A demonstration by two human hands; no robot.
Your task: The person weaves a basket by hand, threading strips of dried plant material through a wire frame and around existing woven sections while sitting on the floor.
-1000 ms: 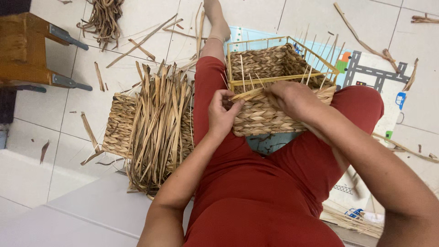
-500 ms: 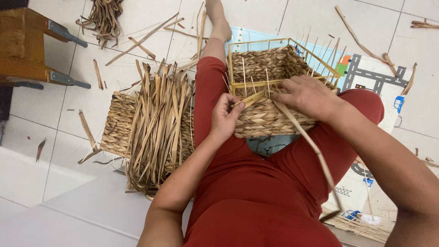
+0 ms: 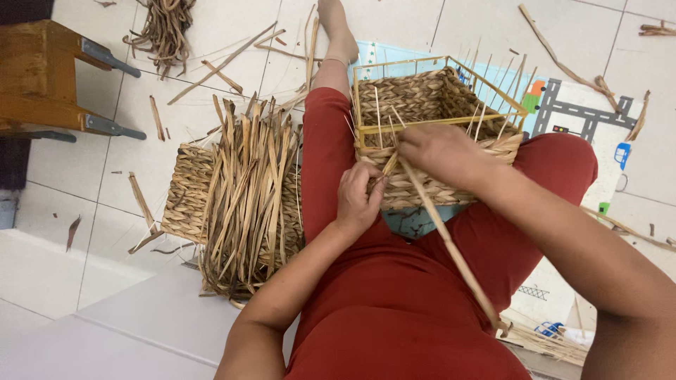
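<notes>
A half-woven straw basket (image 3: 422,98) on a yellow wire frame rests on my lap, between my red-clad legs. My left hand (image 3: 358,200) presses against the basket's near wall and pinches the weave there. My right hand (image 3: 440,151) grips a long dried straw strand (image 3: 451,246) at the same wall; the strand trails down across my right thigh toward the floor. Thin upright stakes stick up from the basket's rim.
A bundle of dried straw strips (image 3: 246,197) lies over a finished woven basket (image 3: 184,193) on the tile floor at my left. A wooden stool (image 3: 42,77) stands far left. Loose straw scraps (image 3: 165,24) litter the floor. A printed play mat (image 3: 584,112) lies under my right leg.
My right hand has pulled the strand out through the weave, so it now hangs long across my right thigh. My left hand stays at the near wall.
</notes>
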